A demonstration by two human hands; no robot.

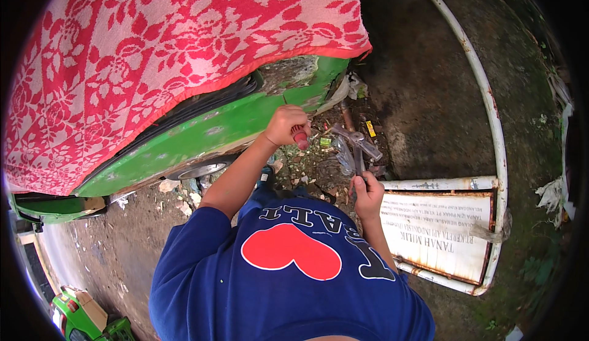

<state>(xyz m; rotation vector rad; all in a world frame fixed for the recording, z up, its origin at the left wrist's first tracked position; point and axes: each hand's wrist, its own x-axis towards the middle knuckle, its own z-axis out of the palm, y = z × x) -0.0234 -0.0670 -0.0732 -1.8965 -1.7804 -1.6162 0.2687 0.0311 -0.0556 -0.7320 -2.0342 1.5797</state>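
Observation:
My left hand (287,125) is closed around a red-handled screwdriver (300,137), its handle end sticking out toward me. A thin dark shaft beyond the fist points at the green car body (202,126); I cannot tell whether the tip touches it. Lower and to the right, my right hand (369,195) grips a hammer (358,157) by its handle, with the metal head raised and apart from the screwdriver. The car's panel shows scraped, pale patches, and a rough grey area (288,73) lies near its end.
A red and pink floral cloth (184,28) covers the car's top. Rubble and litter (319,163) lie on the ground by my feet, with a small yellow packet (370,128). At right stands a rusty white pipe frame (488,95) with a white sign (438,230). Green vehicle (80,316) at lower left.

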